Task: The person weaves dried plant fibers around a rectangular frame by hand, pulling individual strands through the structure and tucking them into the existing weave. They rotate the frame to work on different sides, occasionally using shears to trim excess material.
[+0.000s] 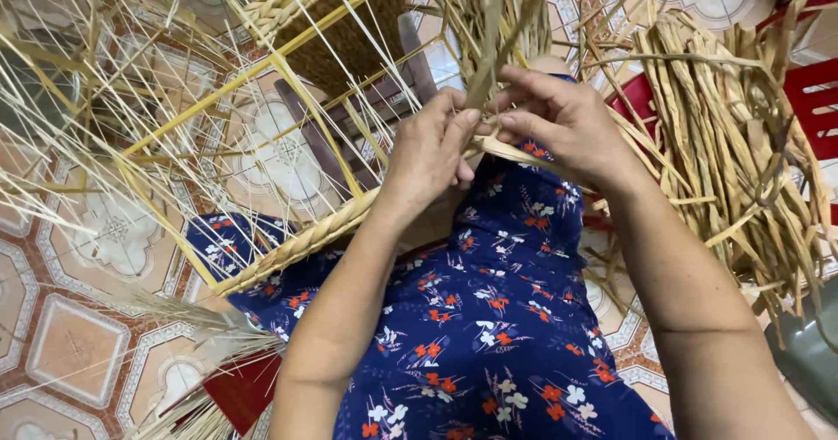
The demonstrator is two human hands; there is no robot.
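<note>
A half-woven basket with a yellow wire frame (262, 65) lies tilted across my lap, and thin pale spokes fan out from it to the left. Its braided straw rim (301, 241) runs from lower left up to my hands. My left hand (429, 156) pinches the braid's end together with a flat dried strand (489, 51) that rises above it. My right hand (559, 119) grips the same bunch of strands from the right, fingers curled over them. Both hands touch at the braid's working end, above my blue floral dress (489, 318).
A thick bundle of dried flat straw (724, 117) hangs at the right over a red plastic chair (816, 91). Patterned floor tiles (78, 344) spread at the left. Loose straw tips (192, 318) lie near my left knee, and a grey object (807, 353) sits at the lower right.
</note>
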